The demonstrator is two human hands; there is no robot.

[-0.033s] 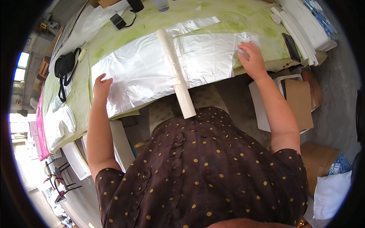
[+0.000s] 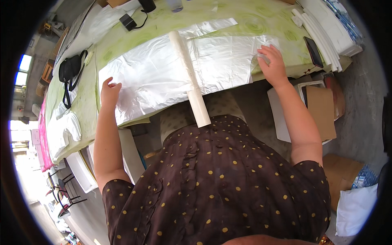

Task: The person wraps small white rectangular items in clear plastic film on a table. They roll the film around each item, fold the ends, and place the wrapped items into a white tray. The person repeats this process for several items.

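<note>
Curves the left hand loosely at the left edge of a silvery plastic sheet, with thumb and forefinger slightly parted; cannot tell from this angle if pinching any film. Bends the right hand at the sheet's opposite end, with a narrow gap showing between thumb and forefinger; cannot tell there either if holding film. Has the sheet spread, wrinkled, between both hands over a green patterned tablecloth, with a pale roll lying across the middle and jutting past the near edge toward a dark brown, gold-dotted garment. Works with a black strapped bag to the left, and a dark phone beside white rolls to the right.
</note>
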